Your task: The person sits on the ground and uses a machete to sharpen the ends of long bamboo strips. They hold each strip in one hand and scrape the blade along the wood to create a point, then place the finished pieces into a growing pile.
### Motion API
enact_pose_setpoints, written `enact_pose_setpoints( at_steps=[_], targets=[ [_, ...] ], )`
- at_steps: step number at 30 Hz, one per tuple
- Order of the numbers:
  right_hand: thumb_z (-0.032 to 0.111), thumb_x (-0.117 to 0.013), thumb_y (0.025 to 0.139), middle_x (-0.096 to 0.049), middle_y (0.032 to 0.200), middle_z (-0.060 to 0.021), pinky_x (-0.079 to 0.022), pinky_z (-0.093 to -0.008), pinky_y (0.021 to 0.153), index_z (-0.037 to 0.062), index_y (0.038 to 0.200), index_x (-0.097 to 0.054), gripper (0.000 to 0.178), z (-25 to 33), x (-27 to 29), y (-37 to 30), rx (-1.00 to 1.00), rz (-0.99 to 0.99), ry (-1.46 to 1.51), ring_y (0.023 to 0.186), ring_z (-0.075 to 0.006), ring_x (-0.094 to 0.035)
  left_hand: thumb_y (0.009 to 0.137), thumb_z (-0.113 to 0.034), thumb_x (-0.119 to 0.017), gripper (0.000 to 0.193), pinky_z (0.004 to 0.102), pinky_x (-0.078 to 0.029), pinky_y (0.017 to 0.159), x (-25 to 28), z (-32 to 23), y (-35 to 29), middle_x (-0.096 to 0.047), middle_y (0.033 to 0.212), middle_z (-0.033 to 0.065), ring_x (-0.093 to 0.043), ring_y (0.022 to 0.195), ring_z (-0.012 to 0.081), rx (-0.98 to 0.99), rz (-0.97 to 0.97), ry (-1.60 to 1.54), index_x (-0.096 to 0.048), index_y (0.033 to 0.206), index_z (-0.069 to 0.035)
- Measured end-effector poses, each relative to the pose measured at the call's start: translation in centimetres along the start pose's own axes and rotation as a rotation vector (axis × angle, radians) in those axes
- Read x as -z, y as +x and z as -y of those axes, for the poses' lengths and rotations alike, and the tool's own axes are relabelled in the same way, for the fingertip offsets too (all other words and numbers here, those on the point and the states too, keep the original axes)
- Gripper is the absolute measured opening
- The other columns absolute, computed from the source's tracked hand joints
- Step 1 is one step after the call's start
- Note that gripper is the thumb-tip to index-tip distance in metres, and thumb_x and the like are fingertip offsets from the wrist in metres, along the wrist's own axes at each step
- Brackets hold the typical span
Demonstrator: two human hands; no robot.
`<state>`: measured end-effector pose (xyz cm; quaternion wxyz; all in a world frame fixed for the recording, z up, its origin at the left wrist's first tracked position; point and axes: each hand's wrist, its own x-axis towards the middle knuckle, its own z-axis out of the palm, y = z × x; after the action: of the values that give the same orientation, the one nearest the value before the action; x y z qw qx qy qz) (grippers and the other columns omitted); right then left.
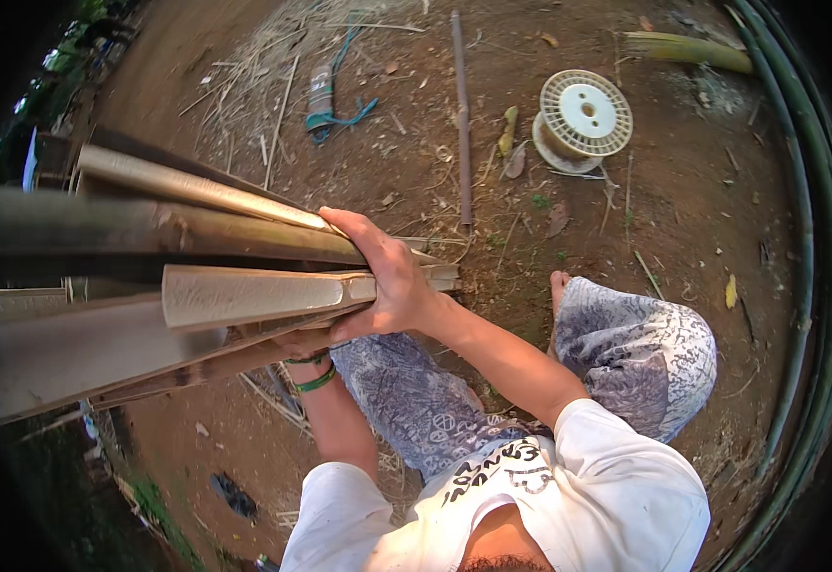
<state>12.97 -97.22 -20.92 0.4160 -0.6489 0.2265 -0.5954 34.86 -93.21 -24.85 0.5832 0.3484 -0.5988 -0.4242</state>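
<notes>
A bundle of split bamboo slats (197, 286), pale tan and long, runs from the left rim toward the middle. My right hand (389, 278) is clamped over the near end of the bundle, fingers wrapped across the top slats. My left hand (300, 343) is under the same end and mostly hidden by the slats; green bands (316, 381) circle its wrist. Both hands bear the bundle above the dirt ground. My knees in patterned trousers (626, 343) are bent below the hands, and a bare foot (559, 282) rests on the soil.
On the brown earth lie a white plastic spool (583, 114), a thin straight rod (461, 114), a teal cord (340, 110) amid dry grass, and a cut bamboo piece (688, 48). Long green bamboo poles (807, 238) curve along the right rim.
</notes>
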Motion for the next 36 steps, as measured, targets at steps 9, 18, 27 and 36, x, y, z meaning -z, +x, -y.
enact_pose_setpoints(
  at_steps=[9, 18, 27, 36],
  targets=[
    [0.076, -0.07, 0.069, -0.031, 0.149, -0.0321, -0.021, -0.0675, 0.113, 0.0057, 0.144, -0.044, 0.106, 2.8, -5.9, -5.3, -0.009, 0.16, -0.174, 0.137, -0.0525, -0.035, 0.107, -0.051, -0.02, 0.064, 0.0497, -0.031, 0.115, -2.1, -5.4, 3.3, -0.055, 0.084, 0.0118, -0.057, 0.099, 0.0291, 0.06, -0.03, -0.462, -0.062, 0.099, -0.004],
    [0.052, -0.057, 0.091, -0.042, 0.137, -0.0255, -0.033, -0.0574, 0.108, 0.0049, 0.13, -0.051, 0.062, -1.1, -4.9, -5.8, -0.118, -0.076, 0.021, 0.13, -0.0433, -0.042, 0.102, -0.064, -0.01, 0.085, 0.0523, -0.024, 0.117, 5.6, -3.9, -0.1, -0.069, 0.093, 0.0145, -0.061, 0.105, 0.0319, 0.121, 0.351, -0.576, -0.07, 0.097, -0.004],
    [0.043, -0.063, 0.092, -0.051, 0.127, -0.027, -0.045, -0.0497, 0.101, -0.002, 0.14, -0.042, 0.069, -29.1, 9.2, -4.1, -0.894, -0.132, -1.016, 0.12, -0.0421, -0.052, 0.101, -0.065, -0.008, 0.088, 0.0485, -0.03, 0.113, 4.3, -3.6, 1.9, -0.071, 0.093, 0.0139, -0.063, 0.101, 0.0302, 0.108, 0.39, -0.615, -0.071, 0.098, -0.004],
    [0.02, -0.067, 0.086, -0.058, 0.118, -0.0284, -0.052, -0.0498, 0.091, -0.0046, 0.12, -0.048, 0.046, -32.2, 15.4, -4.5, -1.223, -0.299, -0.967, 0.108, -0.0437, -0.062, 0.102, -0.065, -0.012, 0.084, 0.0484, -0.03, 0.11, 5.8, -3.7, 0.5, -0.07, 0.09, 0.014, -0.063, 0.099, 0.0289, 0.109, 0.387, -0.602, -0.071, 0.096, -0.005]
  ],
)
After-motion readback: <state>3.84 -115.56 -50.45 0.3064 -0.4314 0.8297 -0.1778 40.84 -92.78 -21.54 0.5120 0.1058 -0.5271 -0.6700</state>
